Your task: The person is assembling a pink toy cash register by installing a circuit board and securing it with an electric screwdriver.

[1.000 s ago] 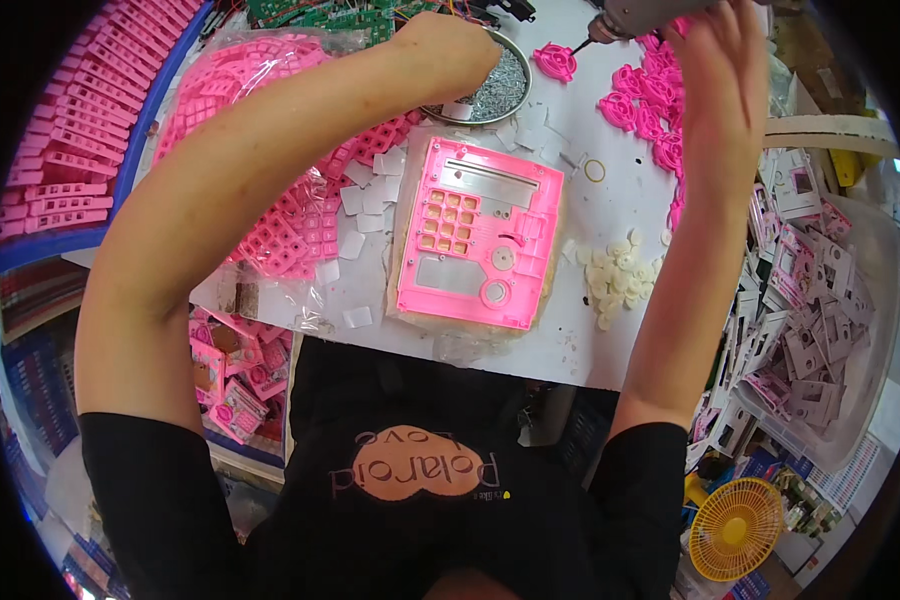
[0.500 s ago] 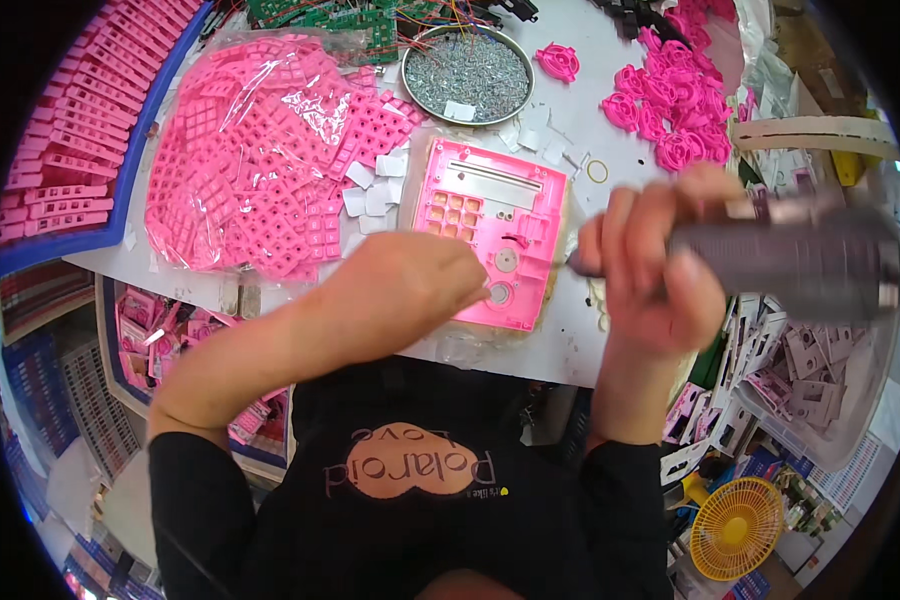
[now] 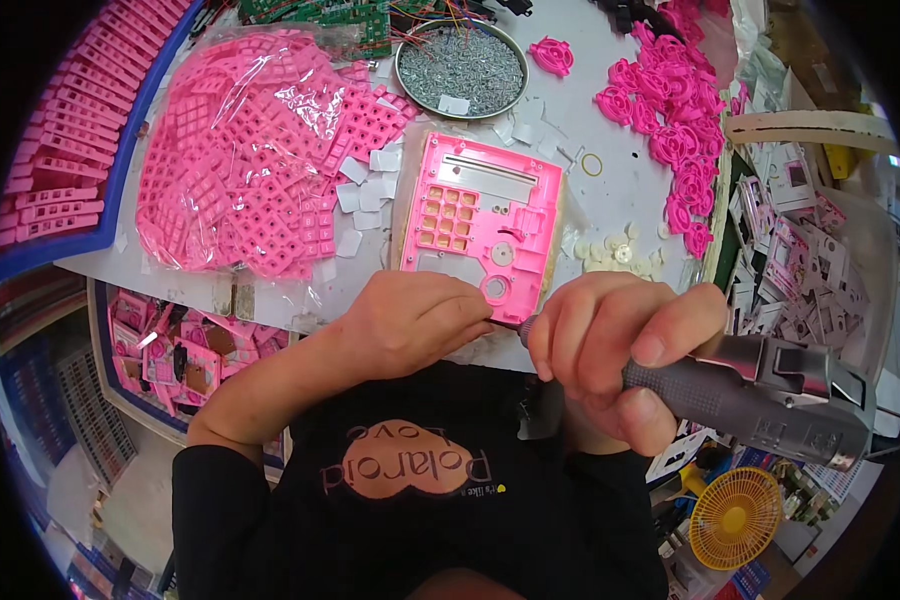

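In front of me lies a pink plastic housing [image 3: 532, 252] with a grid of square holes, a silvery strip and round openings. My right hand [image 3: 615, 345] is wrapped round a dark grey electric screwdriver [image 3: 750, 400], held nearly level with its bit pointing left. Its bit reaches the fingertips of my left hand [image 3: 410, 322] at the housing's near edge. The left thumb and fingers are pinched together there. Whatever they hold is too small or hidden to make out.
A round metal tray of screws [image 3: 515, 92] stands beyond the housing. Bagged pink keypads [image 3: 240, 160] lie left, pink ring-shaped parts [image 3: 670, 120] at the far right. Small cream discs [image 3: 625, 255] sit beside the housing. Bins of pink parts [image 3: 165, 345] flank the table; a yellow fan [image 3: 735, 515] stands below right.
The screwdriver has swung down and toward me, and its bit has come to my left fingertips. My left hand has moved slightly nearer to me, still pinched.
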### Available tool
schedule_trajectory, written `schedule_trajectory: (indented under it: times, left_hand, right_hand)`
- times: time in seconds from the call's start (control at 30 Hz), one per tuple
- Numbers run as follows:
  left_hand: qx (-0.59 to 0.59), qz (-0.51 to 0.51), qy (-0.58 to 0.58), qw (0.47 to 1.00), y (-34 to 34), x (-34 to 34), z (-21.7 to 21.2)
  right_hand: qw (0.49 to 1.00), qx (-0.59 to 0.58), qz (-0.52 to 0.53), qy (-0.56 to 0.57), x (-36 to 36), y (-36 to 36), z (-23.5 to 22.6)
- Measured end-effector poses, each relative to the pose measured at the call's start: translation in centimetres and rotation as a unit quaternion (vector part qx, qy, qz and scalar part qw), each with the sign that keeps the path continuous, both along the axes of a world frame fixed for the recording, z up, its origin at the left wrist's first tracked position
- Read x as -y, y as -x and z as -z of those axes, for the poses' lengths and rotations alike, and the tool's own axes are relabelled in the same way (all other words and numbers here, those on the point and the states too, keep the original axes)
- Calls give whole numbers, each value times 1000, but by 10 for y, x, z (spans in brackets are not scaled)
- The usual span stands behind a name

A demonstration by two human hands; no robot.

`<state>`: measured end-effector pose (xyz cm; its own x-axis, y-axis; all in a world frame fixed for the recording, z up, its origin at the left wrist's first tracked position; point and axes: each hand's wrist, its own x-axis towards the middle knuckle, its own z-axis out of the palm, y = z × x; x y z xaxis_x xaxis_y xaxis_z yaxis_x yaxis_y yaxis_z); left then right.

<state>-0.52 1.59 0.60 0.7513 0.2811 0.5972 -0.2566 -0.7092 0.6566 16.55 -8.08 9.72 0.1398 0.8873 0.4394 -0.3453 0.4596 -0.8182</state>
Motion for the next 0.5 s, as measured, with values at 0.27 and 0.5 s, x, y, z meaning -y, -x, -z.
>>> schedule_trajectory:
  times: [0.27, 0.5]
  left_hand:
    - [-10, -5, -39, 999, -2, -1, -4]
    - [-120, -72, -34, 990, -5, -17, -1]
  right_hand:
    - [997, -30, 55, 47, 7, 5, -2]
    - [992, 6, 118, 41, -6, -6, 32]
